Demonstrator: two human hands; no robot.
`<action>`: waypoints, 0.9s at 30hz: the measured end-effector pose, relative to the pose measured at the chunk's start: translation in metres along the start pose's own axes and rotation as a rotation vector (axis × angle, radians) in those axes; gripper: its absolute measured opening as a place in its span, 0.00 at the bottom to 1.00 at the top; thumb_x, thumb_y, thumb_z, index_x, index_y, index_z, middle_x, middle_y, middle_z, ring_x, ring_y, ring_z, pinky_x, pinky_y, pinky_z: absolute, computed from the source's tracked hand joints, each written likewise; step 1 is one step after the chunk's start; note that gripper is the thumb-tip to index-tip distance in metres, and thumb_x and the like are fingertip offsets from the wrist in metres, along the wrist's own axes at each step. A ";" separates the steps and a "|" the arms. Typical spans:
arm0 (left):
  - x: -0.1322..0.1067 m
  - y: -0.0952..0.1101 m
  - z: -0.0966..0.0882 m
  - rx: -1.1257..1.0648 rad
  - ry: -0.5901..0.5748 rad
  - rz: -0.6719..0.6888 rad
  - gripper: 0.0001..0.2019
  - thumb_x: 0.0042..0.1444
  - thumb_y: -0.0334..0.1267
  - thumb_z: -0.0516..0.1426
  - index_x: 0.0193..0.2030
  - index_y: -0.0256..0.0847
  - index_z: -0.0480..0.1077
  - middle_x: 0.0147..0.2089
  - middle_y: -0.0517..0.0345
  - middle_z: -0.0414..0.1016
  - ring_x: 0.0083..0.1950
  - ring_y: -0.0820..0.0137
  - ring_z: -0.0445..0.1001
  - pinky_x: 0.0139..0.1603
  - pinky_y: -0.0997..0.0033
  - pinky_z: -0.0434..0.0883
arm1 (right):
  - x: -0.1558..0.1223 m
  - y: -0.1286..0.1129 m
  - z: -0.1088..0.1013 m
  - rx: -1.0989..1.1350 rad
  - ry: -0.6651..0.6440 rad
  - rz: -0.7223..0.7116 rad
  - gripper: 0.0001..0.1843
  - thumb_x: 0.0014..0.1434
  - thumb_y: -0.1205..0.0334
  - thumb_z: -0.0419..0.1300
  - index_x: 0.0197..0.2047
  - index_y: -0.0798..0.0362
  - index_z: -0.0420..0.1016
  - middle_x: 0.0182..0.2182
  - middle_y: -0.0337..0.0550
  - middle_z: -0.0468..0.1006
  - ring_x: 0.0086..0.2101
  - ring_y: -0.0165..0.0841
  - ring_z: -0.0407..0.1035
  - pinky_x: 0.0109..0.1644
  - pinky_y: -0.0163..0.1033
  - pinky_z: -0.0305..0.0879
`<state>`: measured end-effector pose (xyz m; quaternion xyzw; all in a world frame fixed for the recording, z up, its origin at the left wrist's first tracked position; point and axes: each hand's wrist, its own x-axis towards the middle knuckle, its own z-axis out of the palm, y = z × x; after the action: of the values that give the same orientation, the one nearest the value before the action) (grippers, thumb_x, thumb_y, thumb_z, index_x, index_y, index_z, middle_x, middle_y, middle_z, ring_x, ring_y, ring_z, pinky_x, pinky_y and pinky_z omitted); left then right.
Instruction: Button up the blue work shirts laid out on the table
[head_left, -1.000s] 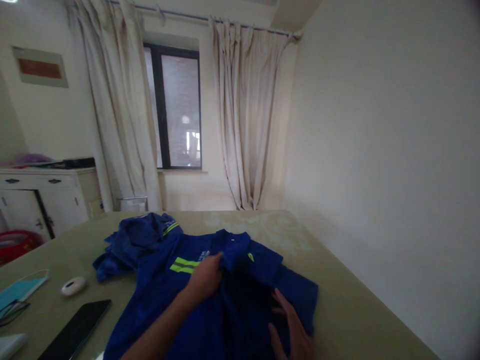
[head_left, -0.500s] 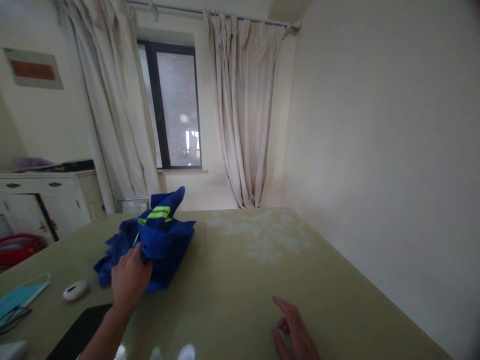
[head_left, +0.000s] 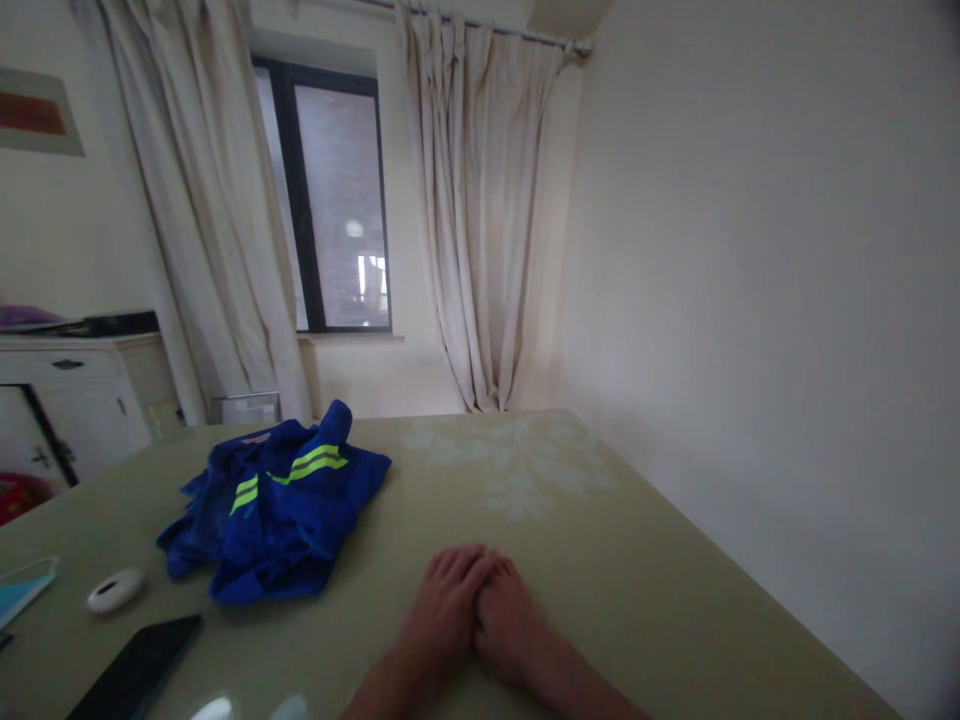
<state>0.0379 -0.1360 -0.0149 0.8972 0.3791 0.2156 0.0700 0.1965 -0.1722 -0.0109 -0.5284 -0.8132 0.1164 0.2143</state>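
My left hand (head_left: 444, 606) and my right hand (head_left: 510, 612) rest side by side on the table (head_left: 570, 560), touching each other. Both have their fingers curled together, with nothing seen in them. Beyond them on the left lies a crumpled blue work garment (head_left: 292, 540) with yellow-green and grey reflective stripes. Neither hand touches it. Its folds hide whether it is a jacket or something else.
Left of the garment sits a small white oval object (head_left: 115, 592). A black phone (head_left: 139, 665) lies nearer, and a light-blue face mask (head_left: 26, 595) is at the left edge. A wall (head_left: 750, 300) runs along the table's right side.
My left hand has let go of the blue garment and come back right to meet my right hand. The garment has dropped and spread flatter. The view has turned slightly right.
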 end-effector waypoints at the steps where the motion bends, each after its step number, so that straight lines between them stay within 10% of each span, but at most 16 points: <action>1: 0.004 0.004 0.006 -0.054 -0.024 -0.029 0.33 0.57 0.26 0.49 0.70 0.47 0.64 0.69 0.51 0.69 0.67 0.62 0.67 0.70 0.56 0.63 | 0.008 0.000 0.003 0.016 -0.014 -0.032 0.27 0.61 0.64 0.57 0.63 0.49 0.73 0.61 0.50 0.75 0.61 0.45 0.65 0.71 0.50 0.51; 13: 0.002 -0.019 0.026 -0.139 -0.028 -0.111 0.33 0.56 0.25 0.48 0.67 0.50 0.66 0.67 0.55 0.72 0.66 0.66 0.70 0.70 0.61 0.65 | 0.013 0.015 0.009 0.122 -0.039 -0.042 0.26 0.65 0.62 0.56 0.65 0.52 0.71 0.63 0.49 0.74 0.62 0.40 0.65 0.70 0.44 0.55; 16: -0.002 -0.032 0.001 0.128 0.148 -0.217 0.33 0.58 0.27 0.49 0.71 0.51 0.61 0.72 0.55 0.65 0.72 0.62 0.62 0.75 0.52 0.54 | 0.010 0.015 0.005 0.140 -0.053 -0.055 0.27 0.66 0.61 0.56 0.68 0.47 0.67 0.67 0.45 0.68 0.65 0.41 0.61 0.72 0.46 0.52; 20: -0.024 -0.071 -0.054 0.531 0.501 -0.729 0.35 0.64 0.43 0.53 0.77 0.48 0.48 0.79 0.44 0.47 0.78 0.45 0.44 0.72 0.28 0.43 | 0.005 0.011 -0.005 0.155 -0.106 -0.006 0.27 0.67 0.58 0.56 0.69 0.46 0.66 0.69 0.44 0.65 0.67 0.42 0.59 0.73 0.49 0.51; 23: -0.046 -0.107 -0.080 0.550 0.445 -1.017 0.33 0.64 0.49 0.52 0.75 0.50 0.51 0.70 0.43 0.63 0.70 0.42 0.60 0.65 0.32 0.58 | 0.004 0.008 -0.009 0.169 -0.115 0.015 0.26 0.67 0.58 0.56 0.67 0.47 0.68 0.69 0.45 0.66 0.67 0.42 0.59 0.73 0.50 0.51; 27: -0.058 -0.138 -0.093 0.304 0.502 -1.005 0.24 0.65 0.41 0.45 0.65 0.48 0.66 0.58 0.51 0.75 0.58 0.49 0.73 0.56 0.46 0.72 | 0.004 0.009 -0.006 0.236 -0.085 0.045 0.27 0.65 0.57 0.57 0.67 0.47 0.68 0.67 0.47 0.68 0.66 0.42 0.60 0.72 0.50 0.51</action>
<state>-0.1286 -0.0837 0.0095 0.5284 0.7901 0.3053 -0.0578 0.2051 -0.1649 -0.0085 -0.5122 -0.7902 0.2383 0.2375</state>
